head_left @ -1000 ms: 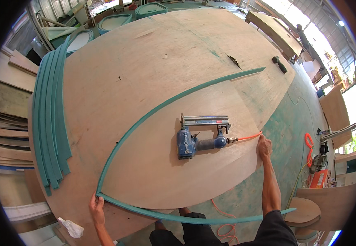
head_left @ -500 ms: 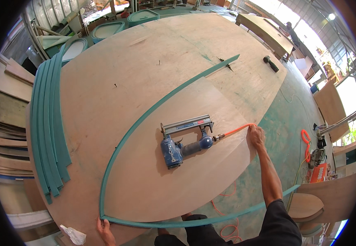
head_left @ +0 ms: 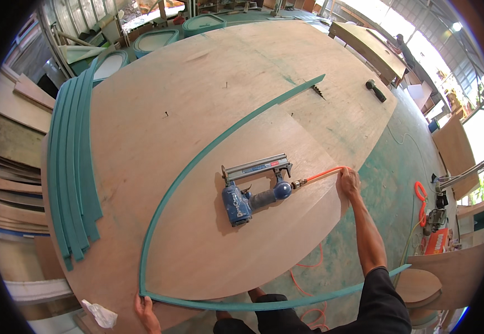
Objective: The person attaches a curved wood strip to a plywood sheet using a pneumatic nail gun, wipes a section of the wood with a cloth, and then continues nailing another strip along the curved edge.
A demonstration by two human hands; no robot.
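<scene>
Nailer (head_left: pixel 256 189) lies left of right hand (head_left: pixel 349 182) gripping its hose (head_left: pixel 322 174).

**Counting the things**

One blue nail gun (head_left: pixel 256 189) lies in the middle. Two long green strips (head_left: pixel 197 161) meet at 7 o'clock. One stack of green strips (head_left: pixel 72 172) sits at 9 o'clock. Two hands: left hand (head_left: pixel 146 312), right hand (head_left: pixel 349 181).

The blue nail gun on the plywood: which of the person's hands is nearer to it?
Right. The right hand grips the orange hose just right of the nail gun; the left hand holds the green strips' corner, far below-left.
</scene>
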